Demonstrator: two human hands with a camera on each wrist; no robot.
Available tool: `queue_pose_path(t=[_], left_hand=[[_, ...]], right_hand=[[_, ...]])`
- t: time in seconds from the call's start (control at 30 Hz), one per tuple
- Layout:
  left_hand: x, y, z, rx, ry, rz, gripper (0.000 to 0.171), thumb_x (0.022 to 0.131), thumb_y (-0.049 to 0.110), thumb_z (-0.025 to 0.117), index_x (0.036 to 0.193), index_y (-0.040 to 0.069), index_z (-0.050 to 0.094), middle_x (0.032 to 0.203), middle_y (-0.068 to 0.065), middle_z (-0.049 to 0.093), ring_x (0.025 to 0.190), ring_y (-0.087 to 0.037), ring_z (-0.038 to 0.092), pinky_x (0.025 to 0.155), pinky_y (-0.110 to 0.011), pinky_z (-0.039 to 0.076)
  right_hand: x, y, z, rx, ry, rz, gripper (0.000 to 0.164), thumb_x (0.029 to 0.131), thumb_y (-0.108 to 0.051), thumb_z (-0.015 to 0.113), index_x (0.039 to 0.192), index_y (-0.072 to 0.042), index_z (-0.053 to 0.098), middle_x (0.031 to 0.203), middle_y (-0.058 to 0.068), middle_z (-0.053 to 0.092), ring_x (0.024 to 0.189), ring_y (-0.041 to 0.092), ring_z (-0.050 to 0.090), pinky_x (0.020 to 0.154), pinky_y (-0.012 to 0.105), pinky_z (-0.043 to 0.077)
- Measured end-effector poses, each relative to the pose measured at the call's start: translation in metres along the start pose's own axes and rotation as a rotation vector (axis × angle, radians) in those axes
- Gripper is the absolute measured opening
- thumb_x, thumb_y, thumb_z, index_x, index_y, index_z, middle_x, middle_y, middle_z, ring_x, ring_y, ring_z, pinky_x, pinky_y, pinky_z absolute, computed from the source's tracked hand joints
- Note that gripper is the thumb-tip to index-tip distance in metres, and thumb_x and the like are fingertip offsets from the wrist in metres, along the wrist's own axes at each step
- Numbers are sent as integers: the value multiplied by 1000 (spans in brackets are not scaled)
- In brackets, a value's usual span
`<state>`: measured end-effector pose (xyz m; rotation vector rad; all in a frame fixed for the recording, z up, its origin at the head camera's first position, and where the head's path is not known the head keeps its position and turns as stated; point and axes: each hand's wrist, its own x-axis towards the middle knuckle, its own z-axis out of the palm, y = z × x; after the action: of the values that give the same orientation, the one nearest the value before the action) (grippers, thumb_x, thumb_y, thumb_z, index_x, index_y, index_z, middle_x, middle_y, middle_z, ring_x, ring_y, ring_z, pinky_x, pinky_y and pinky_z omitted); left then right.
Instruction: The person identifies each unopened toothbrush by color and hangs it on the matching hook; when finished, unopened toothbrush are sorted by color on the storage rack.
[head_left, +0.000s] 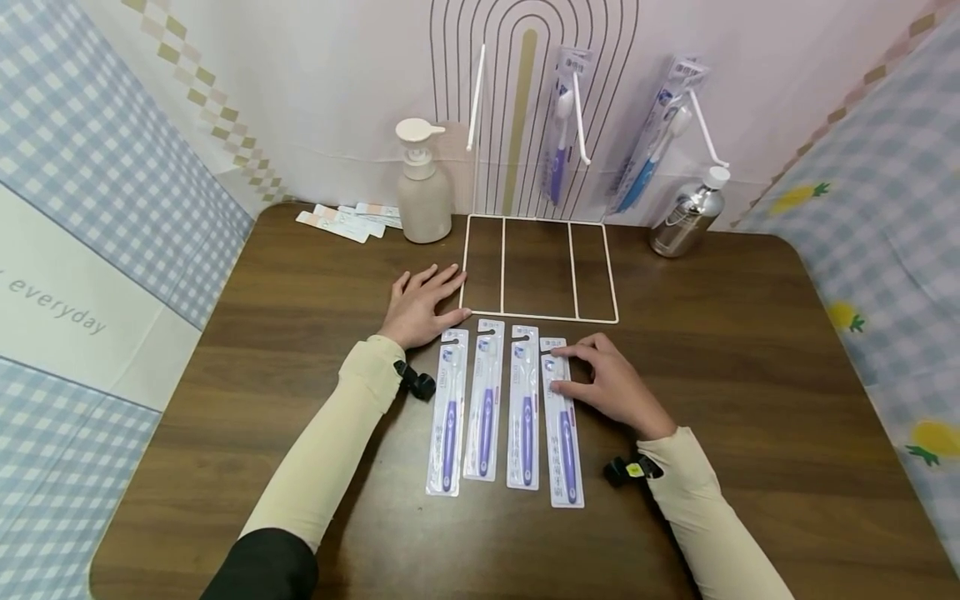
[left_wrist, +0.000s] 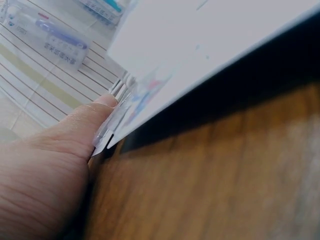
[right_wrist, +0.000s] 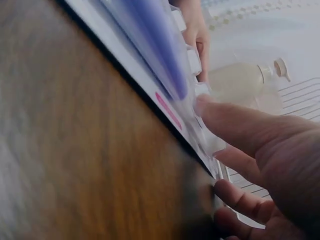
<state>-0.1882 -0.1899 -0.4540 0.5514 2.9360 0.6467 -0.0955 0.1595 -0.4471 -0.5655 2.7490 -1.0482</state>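
Observation:
Several packaged purple toothbrushes lie side by side on the table. My right hand (head_left: 618,392) reaches over the rightmost packaged toothbrush (head_left: 567,458), with thumb and forefinger spread apart along its upper part. In the right wrist view the thumb (right_wrist: 235,122) rests against the clear blister. My left hand (head_left: 420,308) lies palm down with fingers spread, beside the left end of a white wire rack (head_left: 540,317). Its thumb is right at the top of the leftmost packaged toothbrush (head_left: 448,442). Between these two lie another packaged toothbrush (head_left: 486,425) and a further packaged toothbrush (head_left: 527,433).
White hooks rise behind the rack; a purple packaged toothbrush (head_left: 558,158) and a blue packaged toothbrush (head_left: 645,171) hang there. A pump bottle (head_left: 426,204) stands at the back, with flat paper-like packets (head_left: 337,221) to its left. A silver bottle (head_left: 686,218) leans back right.

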Motion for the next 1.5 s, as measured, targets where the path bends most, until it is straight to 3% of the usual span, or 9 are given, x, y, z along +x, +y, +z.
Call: queue_pose_path(t=[0.27, 0.4, 0.63, 0.77, 0.97, 1.1, 1.2, 1.37, 1.5], left_hand=[[0, 0, -2, -4, 7, 0, 75, 103, 58, 60, 167, 28, 36, 174, 6, 27, 161, -27, 17, 126, -57, -1], [0, 1, -2, -4, 7, 4, 74, 103, 58, 61, 167, 28, 36, 173, 6, 27, 161, -26, 17, 126, -57, -1], [-2, 3, 0, -2, -4, -6, 74, 103, 58, 60, 167, 29, 36, 173, 7, 26, 161, -25, 17, 126, -57, -1], [-1, 4, 0, -7, -2, 0, 74, 104, 58, 60, 167, 29, 36, 173, 7, 26, 161, -26, 17, 126, -57, 0], [0, 1, 0, -6, 7, 4, 74, 104, 57, 60, 167, 28, 37, 173, 7, 27, 161, -26, 18, 126, -57, 0], [0, 0, -1, -4, 4, 0, 74, 103, 58, 60, 167, 28, 36, 173, 7, 26, 161, -26, 17, 126, -57, 0], [0, 1, -1, -5, 1, -2, 74, 104, 58, 60, 167, 29, 36, 173, 7, 26, 161, -26, 17, 126, -57, 0], [-3, 0, -3, -7, 7, -2, 73, 104, 58, 60, 167, 29, 37, 173, 7, 27, 161, -26, 18, 126, -57, 0], [-2, 1, -3, -15, 6, 6, 73, 104, 58, 60, 166, 28, 37, 173, 7, 27, 161, -26, 18, 126, -57, 0]], right_hand=[[0, 2, -1, 84, 38, -25, 38, 90, -23, 88, 126, -12, 79, 123, 15, 58, 90, 24, 49, 77, 38, 43], [0, 3, -3, 114, 40, -53, 36, 90, -19, 87, 124, -12, 80, 127, 13, 63, 94, 22, 54, 81, 37, 46], [-4, -4, -10, 251, 24, -20, 32, 94, -21, 84, 125, -16, 77, 97, 5, 66, 68, 16, 55, 61, 28, 47], [-5, -15, -18, 282, 59, -69, 33, 92, -16, 85, 124, -15, 76, 91, 3, 67, 64, 14, 53, 57, 26, 45], [0, -45, -44, 177, 184, -245, 38, 87, -10, 89, 122, -18, 76, 76, -4, 59, 59, 11, 50, 53, 25, 41], [10, -64, -70, 137, 321, -383, 44, 83, -3, 90, 123, -15, 77, 70, -6, 54, 53, 10, 43, 49, 23, 36], [22, -79, -92, 129, 443, -470, 46, 81, 2, 90, 123, -9, 76, 75, -4, 59, 53, 9, 41, 49, 21, 35], [45, -102, -120, 174, 597, -509, 46, 80, 7, 89, 123, -5, 76, 84, -3, 63, 55, 9, 41, 51, 20, 32], [58, -106, -136, 202, 611, -493, 45, 84, 6, 87, 125, -5, 76, 90, -3, 63, 55, 10, 40, 51, 21, 31]])
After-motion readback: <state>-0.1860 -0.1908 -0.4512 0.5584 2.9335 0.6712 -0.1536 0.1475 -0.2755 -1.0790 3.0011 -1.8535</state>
